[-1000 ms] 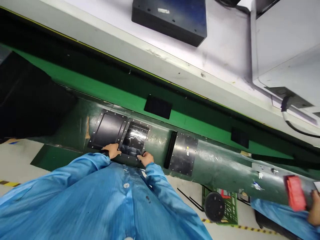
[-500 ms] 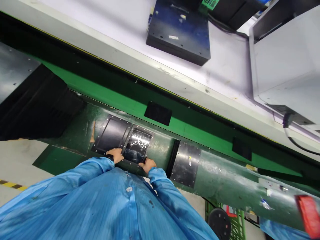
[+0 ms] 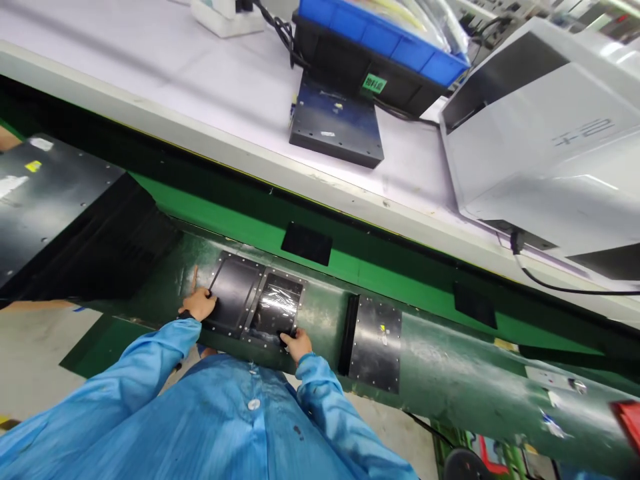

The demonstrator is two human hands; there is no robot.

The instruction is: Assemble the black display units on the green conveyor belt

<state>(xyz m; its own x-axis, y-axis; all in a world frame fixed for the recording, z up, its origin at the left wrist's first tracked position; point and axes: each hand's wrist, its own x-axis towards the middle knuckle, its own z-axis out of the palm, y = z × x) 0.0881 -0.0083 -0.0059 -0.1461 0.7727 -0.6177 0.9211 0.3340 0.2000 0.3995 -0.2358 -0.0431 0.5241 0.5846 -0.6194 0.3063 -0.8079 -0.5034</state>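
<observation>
Two black plates with rows of rivets sit side by side on a dark green curved housing (image 3: 450,367). The left one is a matte black plate (image 3: 234,291), and the right one is a black plate under glossy clear film (image 3: 277,305). My left hand (image 3: 199,304) rests flat on the green surface beside the matte plate's left edge and holds nothing visible. My right hand (image 3: 297,345) sits at the lower edge of the filmed plate, its fingers against the rim. A third riveted black plate (image 3: 376,344) lies further right, beyond a black strip.
Above the housing runs a white tabletop (image 3: 150,73) carrying a dark box (image 3: 336,123), a blue crate (image 3: 380,40) and a grey-white machine casing (image 3: 545,133) with a black cable (image 3: 565,291). A black sloped panel (image 3: 45,193) stands left. A blurred red object (image 3: 629,423) enters at right.
The view has tilted upward, showing more of the tabletop. My left hand has moved left, from beneath the matte plate to beside its left edge. My right hand stays at the filmed plate's lower edge.
</observation>
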